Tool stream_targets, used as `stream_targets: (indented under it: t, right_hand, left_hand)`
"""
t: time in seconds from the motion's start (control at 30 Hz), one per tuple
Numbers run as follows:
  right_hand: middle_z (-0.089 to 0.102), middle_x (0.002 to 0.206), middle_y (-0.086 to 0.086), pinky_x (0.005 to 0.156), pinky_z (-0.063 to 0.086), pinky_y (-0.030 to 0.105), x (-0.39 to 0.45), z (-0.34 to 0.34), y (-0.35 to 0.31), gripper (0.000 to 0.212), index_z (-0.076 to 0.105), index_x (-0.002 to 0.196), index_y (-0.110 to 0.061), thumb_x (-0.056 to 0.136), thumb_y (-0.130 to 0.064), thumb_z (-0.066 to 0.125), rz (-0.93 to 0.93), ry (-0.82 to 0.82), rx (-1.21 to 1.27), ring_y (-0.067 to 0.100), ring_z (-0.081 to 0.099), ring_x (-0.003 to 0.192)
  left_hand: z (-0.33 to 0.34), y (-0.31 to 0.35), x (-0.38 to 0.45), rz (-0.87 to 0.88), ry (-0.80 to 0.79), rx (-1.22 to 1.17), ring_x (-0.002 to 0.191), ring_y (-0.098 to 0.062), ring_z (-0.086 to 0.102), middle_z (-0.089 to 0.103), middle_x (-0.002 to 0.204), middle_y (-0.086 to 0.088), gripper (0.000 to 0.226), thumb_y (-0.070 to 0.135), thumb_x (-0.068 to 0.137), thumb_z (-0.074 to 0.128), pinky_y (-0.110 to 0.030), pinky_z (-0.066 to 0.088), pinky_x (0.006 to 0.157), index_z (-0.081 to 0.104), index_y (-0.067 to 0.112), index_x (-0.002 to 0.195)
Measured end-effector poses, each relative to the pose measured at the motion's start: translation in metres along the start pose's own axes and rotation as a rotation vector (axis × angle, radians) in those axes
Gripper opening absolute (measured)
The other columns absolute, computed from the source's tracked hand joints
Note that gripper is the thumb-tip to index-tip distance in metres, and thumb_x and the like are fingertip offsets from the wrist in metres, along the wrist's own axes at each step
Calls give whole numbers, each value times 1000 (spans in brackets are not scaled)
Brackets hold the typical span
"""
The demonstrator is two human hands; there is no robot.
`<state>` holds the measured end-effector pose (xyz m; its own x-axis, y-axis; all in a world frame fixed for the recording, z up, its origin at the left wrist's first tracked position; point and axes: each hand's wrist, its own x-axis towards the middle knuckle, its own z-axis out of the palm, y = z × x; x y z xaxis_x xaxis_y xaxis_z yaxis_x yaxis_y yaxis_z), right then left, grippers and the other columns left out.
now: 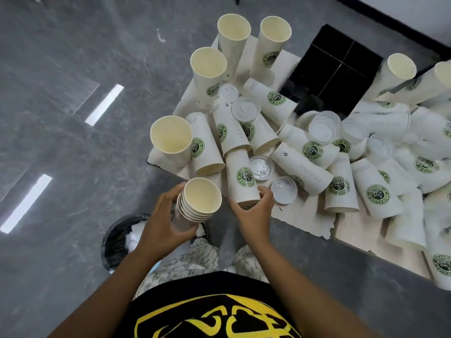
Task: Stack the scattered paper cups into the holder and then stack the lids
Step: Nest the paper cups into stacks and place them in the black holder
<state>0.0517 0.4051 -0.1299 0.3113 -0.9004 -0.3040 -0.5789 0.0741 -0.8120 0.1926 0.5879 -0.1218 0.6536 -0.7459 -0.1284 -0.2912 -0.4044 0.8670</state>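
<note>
While standing at the near edge of the bench [305, 223], held a nested stack of cups [197, 203] upright in the left hand [158, 228], at about 7 o'clock of the scattered pile. Curled the left fingers [175, 191] round the wall of the stack, just under the rims, with the mouth of the top cup open upward.

Gripped with the right hand [253, 215] the wide end of one lying cup [242, 179], just at 3 o'clock of the stack and apart from it. Curled the right fingers [266, 191] over one side of its rim and put the thumb on the other side.

Noted two clear lids [284, 190] flat on the bench, at 2 o'clock of the right hand, the nearer one just beside the fingers. Noted also more lids piled [324, 128] at 1 o'clock, among many cups lying on their sides.

Counted four single cups standing upright [170, 137] from 11 to 12 o'clock of the pile.

Noted a black box with four compartments [336, 69] at 1 o'clock, behind the lying cups, and a dark bin [114, 242] on the floor at 8 o'clock of the left hand.
</note>
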Motion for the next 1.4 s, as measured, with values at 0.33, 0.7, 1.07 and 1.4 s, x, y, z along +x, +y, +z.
stream_targets:
  t: [0.33, 0.7, 1.07, 1.4]
  right_hand:
    - [58, 128, -8, 73, 54, 12, -37, -123, -57, 78, 47, 130, -35, 72, -12, 93, -206, 113, 151, 14, 63, 110]
    - [52, 138, -8, 98, 54, 47, -42, -182, -123, 82, 55, 142, -25, 68, -45, 84, -585, -118, -82, 19, 52, 131]
    - [45, 135, -36, 104, 34, 10, -24, -173, -92, 88, 49, 138, -41, 61, -58, 86, -446, -189, -103, -2, 42, 133]
    - [38, 143, -36, 110, 30, 8, 10, -190, -47, 103, 38, 148, -36, 63, -39, 98, -363, -224, -4, -4, 38, 140]
  left_hand:
    - [5, 12, 15, 39, -45, -19, 124, -4, 57, 51, 142, 12, 111, 25, 64, 97, -31, 55, 95, 32, 56, 148]
    - [19, 68, 42, 277, -108, -32, 137, -18, 53, 48, 153, 7, 103, 21, 65, 93, -42, 56, 99, 38, 33, 150]
    - [82, 126, 57, 262, -281, 8, 126, -6, 58, 51, 144, 10, 107, 35, 64, 87, -40, 57, 96, 23, 57, 148]
    - [136, 151, 63, 85, -288, -34, 121, 7, 57, 53, 134, 36, 92, 28, 64, 98, -19, 51, 96, 44, 48, 135]
